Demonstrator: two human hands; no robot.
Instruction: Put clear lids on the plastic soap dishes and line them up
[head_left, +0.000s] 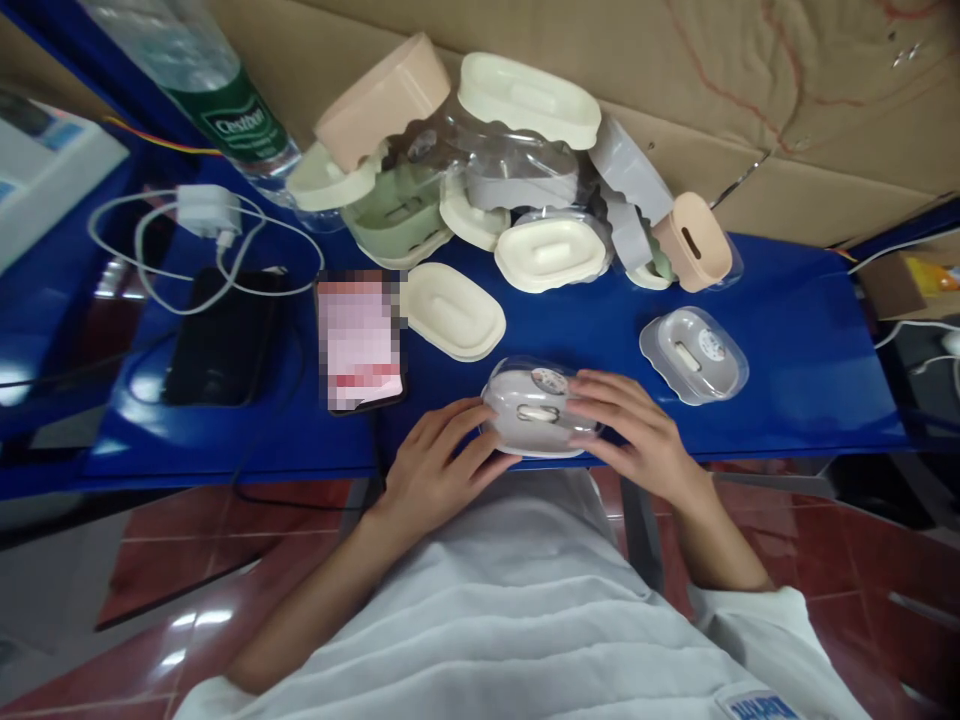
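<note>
A small oval plastic box (517, 428) with a clear domed lid sits at the table's front edge. Through its lid show a pale grey inside and a small whitish piece with a dark outline; a round printed sticker is on the lid. My left hand (439, 460) grips its left side, fingers curved against the lid. From the right, my right hand (637, 430) closes on the other side, its fingertips over the lid. Just behind lies a cream oval lid-like piece (454, 312). A similar grey box with a clear lid (694, 352) stands to the right.
Along the back of the blue table (810, 350) is a heap of cream, green, grey and peach box parts (551, 252). On the left are a phone (360, 340), a black power bank-like block (221, 345), a white charger with cable (206, 210) and a water bottle (240, 120).
</note>
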